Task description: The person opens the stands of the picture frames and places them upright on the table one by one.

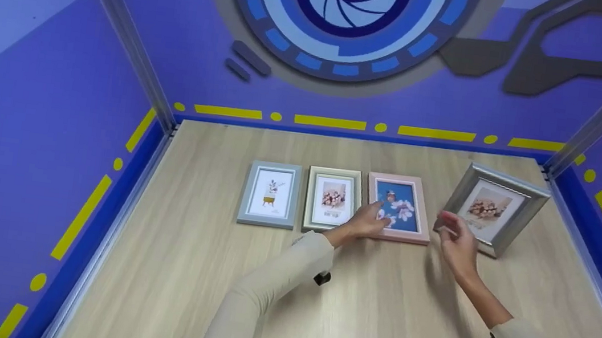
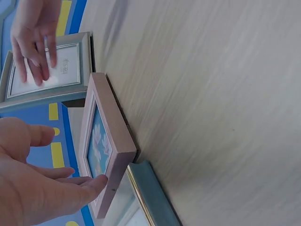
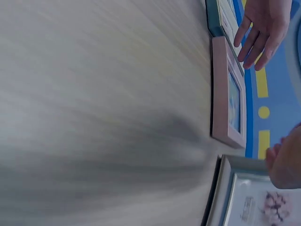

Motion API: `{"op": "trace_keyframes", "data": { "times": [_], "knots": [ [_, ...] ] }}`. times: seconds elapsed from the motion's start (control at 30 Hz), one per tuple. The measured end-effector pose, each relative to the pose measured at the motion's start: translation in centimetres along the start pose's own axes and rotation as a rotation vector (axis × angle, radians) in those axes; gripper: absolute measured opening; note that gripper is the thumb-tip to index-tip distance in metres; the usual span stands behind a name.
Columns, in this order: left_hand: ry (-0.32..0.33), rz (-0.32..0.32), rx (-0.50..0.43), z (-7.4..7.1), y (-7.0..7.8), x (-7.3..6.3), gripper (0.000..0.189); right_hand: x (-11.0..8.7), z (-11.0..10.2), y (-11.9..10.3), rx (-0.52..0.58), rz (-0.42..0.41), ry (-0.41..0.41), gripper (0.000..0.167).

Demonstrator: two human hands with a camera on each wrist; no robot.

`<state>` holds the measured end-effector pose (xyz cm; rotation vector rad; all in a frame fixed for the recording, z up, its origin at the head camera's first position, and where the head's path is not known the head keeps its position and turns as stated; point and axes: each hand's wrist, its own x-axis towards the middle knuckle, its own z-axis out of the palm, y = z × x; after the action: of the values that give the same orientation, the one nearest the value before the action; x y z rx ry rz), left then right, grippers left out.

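Note:
A pink photo frame with a blossom picture lies flat on the table. My left hand is at its left side, fingers extended and thumb apart; in the left wrist view a fingertip of that hand is at the frame's near edge, contact unclear. To the right, a silver photo frame with a bouquet picture stands tilted up. In front of its left edge is my right hand. The left wrist view shows that right hand with loose, separated fingers, gripping nothing.
Left of the pink frame lie a gold-edged photo frame and, farther left, a light blue-grey one, lined up in a row. The wooden table is bounded by a blue-purple back wall and side walls.

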<state>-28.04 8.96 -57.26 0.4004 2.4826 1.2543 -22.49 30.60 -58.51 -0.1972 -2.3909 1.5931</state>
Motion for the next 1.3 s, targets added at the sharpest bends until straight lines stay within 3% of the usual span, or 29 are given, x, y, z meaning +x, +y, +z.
{"op": "trace_keyframes", "data": {
  "times": [0.1, 0.17, 0.3, 0.43, 0.5, 0.67, 0.73, 0.97, 1.17, 1.3],
  "knots": [
    [-0.020, -0.059, -0.019, -0.3, -0.2, -0.5, 0.059, 1.1, 1.4, 0.4, -0.042, -0.025, -0.125, 0.044],
    [-0.041, -0.080, -0.029, -0.4, -0.5, -0.8, 0.062, 1.8, 2.3, 0.5, -0.070, -0.067, -0.163, 0.047],
    [-0.075, -0.101, -0.075, -0.6, -1.2, -1.5, 0.072, 3.1, 4.2, 0.7, -0.196, -0.201, -0.156, 0.052],
    [-0.094, -0.067, -0.154, -0.1, -1.6, -1.5, 0.074, 4.6, 5.0, 1.2, -0.319, -0.277, -0.165, 0.057],
    [-0.102, 0.000, -0.209, 0.1, -1.8, -1.3, 0.070, 5.4, 5.3, 1.4, -0.360, -0.247, -0.183, 0.058],
    [-0.140, 0.197, -0.343, 0.8, -1.9, -0.6, 0.066, 6.8, 6.0, 1.6, -0.363, -0.037, -0.262, 0.064],
    [-0.143, 0.215, -0.343, 1.0, -1.9, -0.6, 0.068, 7.1, 6.2, 1.7, -0.354, 0.039, -0.300, 0.066],
    [-0.113, 0.145, -0.329, 1.7, -1.7, -1.3, 0.072, 6.9, 6.6, 1.4, -0.317, 0.198, -0.347, 0.075],
    [-0.047, -0.058, -0.254, 1.9, -1.1, -1.7, 0.079, 6.9, 6.6, 0.6, -0.208, 0.282, -0.319, 0.085],
    [-0.014, -0.061, -0.297, 1.9, -1.0, -1.5, 0.076, 7.0, 6.6, 0.3, -0.126, 0.316, -0.318, 0.083]
  ]
}}
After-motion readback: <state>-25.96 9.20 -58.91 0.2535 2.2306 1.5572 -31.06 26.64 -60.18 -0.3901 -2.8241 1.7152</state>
